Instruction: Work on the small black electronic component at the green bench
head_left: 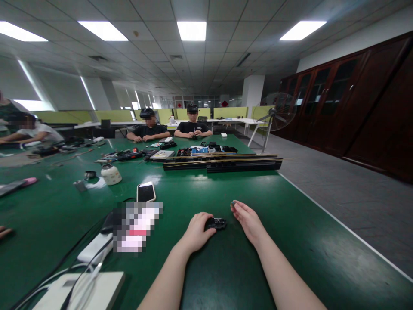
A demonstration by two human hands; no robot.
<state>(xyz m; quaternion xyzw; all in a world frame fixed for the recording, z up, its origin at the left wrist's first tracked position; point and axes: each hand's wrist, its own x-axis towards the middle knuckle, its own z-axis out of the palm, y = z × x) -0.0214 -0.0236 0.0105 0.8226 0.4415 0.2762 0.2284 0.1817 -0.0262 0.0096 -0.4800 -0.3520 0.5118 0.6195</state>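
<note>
On the green table top, my left hand point(199, 232) grips the left end of a small black device point(218, 223) with its fingers and thumb. The device lies flat, and fine details show on its upper face, too small to read. To its right and a little above the table, my right hand point(247, 217) pinches a tiny greenish piece point(232, 203) between thumb and fingertips. What that piece is, I cannot make out. My two hands are apart, with the device's right end between them.
Left of my hands are a phone point(146, 192), a white power strip point(93, 248) with cables and a pale jar point(111, 174). Long black rails point(245, 163) lie across the table ahead, before a pile of parts. Two people sit at the far end; a fan point(272, 113) stands right.
</note>
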